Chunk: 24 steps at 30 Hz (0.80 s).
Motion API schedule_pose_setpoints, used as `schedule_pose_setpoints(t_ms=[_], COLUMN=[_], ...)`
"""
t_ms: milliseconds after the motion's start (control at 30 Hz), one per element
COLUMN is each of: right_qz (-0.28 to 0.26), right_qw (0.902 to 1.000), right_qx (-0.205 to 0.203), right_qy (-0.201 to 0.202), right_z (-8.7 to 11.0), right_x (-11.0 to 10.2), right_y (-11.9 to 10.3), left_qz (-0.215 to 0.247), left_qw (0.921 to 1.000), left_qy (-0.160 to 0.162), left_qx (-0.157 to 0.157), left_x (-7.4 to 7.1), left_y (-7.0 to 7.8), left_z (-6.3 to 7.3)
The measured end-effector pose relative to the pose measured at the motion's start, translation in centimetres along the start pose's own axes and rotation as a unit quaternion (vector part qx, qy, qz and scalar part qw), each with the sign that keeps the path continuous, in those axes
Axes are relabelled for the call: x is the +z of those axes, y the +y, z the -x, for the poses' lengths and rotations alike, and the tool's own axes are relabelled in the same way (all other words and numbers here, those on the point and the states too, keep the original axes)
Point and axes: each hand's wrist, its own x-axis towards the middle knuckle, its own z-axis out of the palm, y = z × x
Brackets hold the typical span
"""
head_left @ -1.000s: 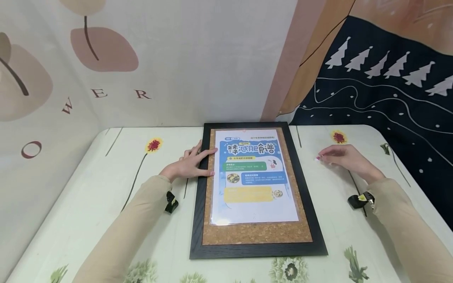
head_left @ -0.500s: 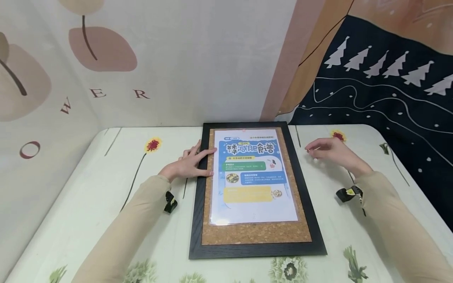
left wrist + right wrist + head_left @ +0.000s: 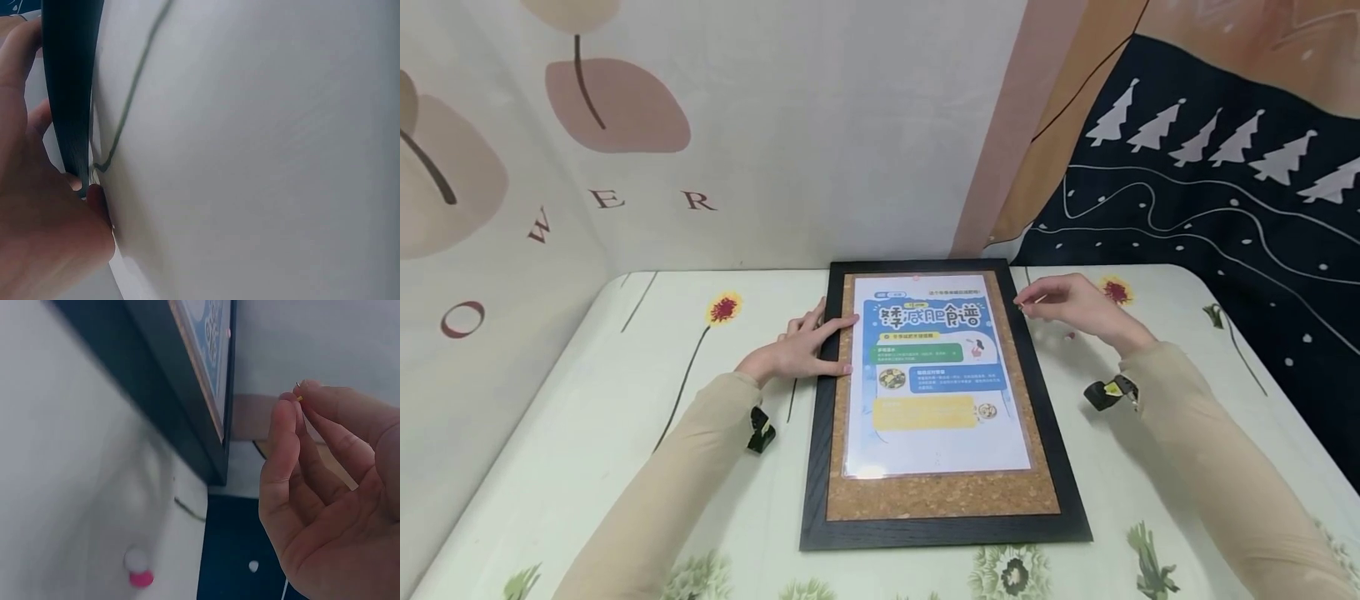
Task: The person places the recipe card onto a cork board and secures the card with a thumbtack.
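Observation:
A black-framed corkboard (image 3: 943,497) lies on the table with a laminated poster (image 3: 937,442) over its cork. A small pink pin (image 3: 916,278) sits at the poster's top edge. My left hand (image 3: 795,346) rests on the frame's left side; its thumb and forefinger stretch onto the cork while other fingers lie at the outer edge. At the board's upper right edge, my right hand (image 3: 1067,304) pinches a tiny push pin (image 3: 299,398) between thumb and forefinger, its head mostly hidden. On the table below that hand lie a pink piece (image 3: 141,579) and a white piece (image 3: 135,557), both blurred.
A floral cloth (image 3: 587,467) covers the table. Pale printed fabric (image 3: 812,150) hangs behind the table's far edge, and dark fabric with white trees (image 3: 1210,192) hangs at the right. Both wrists carry black cameras.
My right hand has moved left, from over the table to the corkboard's right edge, still pinching the pin. Pink shows on the table where it was. The left hand stays put.

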Motion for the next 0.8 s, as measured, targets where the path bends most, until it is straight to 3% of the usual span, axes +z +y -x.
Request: schedule_pose_setpoints(t_ms=[800], right_qz=[-0.059], right_qw=[0.9966], right_qx=[-0.058], right_qy=[-0.007], right_z=[-2.9], right_x=[3.1], right_y=[-2.0], left_qz=[-0.002], left_qw=[1.0000], left_qy=[0.000], left_qx=[-0.010], left_x=[0.1], left_y=[0.1], left_z=[0.0])
